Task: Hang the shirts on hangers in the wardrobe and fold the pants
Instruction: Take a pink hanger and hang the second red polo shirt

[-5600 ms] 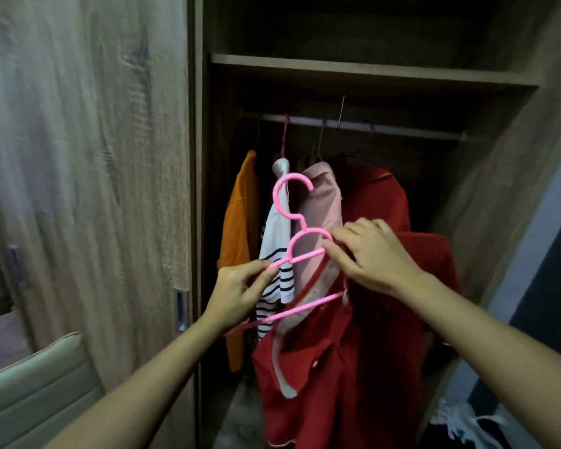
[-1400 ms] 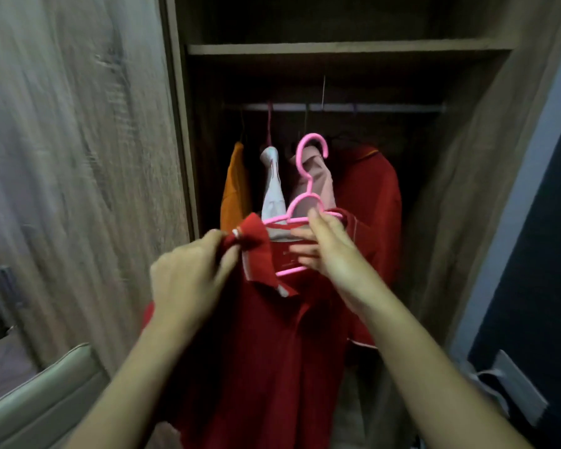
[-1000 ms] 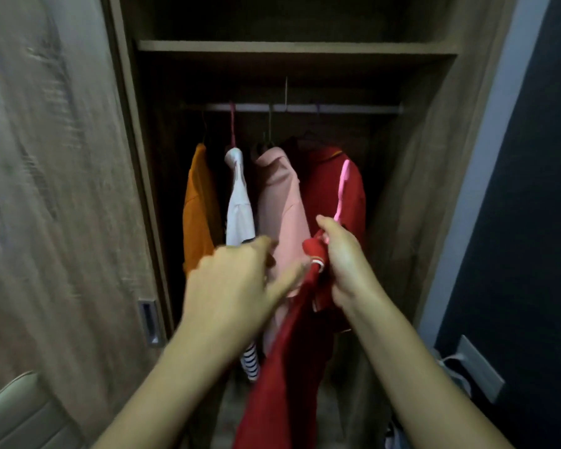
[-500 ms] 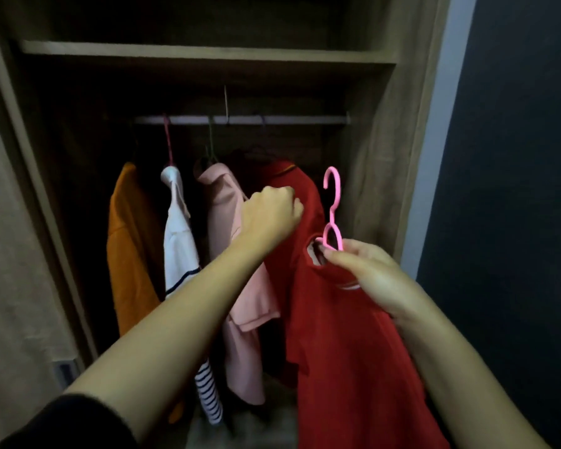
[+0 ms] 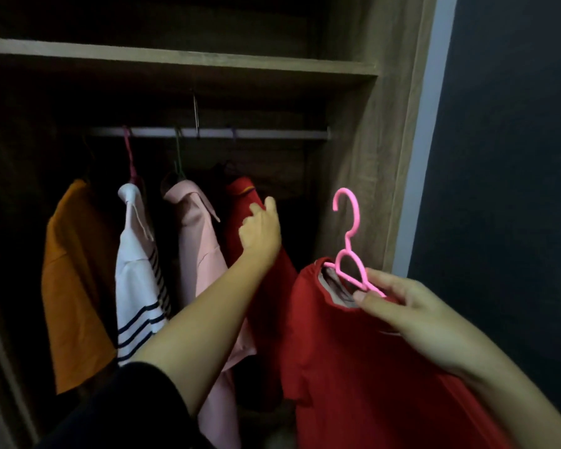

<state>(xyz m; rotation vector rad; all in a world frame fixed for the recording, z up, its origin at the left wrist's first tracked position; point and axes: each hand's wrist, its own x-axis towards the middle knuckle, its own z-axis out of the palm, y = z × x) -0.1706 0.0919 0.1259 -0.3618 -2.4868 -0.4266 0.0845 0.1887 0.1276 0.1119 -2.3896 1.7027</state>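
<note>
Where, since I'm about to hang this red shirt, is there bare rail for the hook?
Room for the pink hanger: the bare right end of the rail, between the hung red shirt and the wardrobe's side wall. Leftward it is crowded: orange shirt, striped shirt and pink shirt hang close. The left hand touches the hung red shirt.

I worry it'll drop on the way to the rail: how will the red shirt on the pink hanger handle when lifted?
Probably floppy: the red shirt drapes in loose folds below the pink hanger. Likely light, since the right hand carries both by a fingertip pinch on the hanger. It may swing, hanging free from that single hold.
</note>
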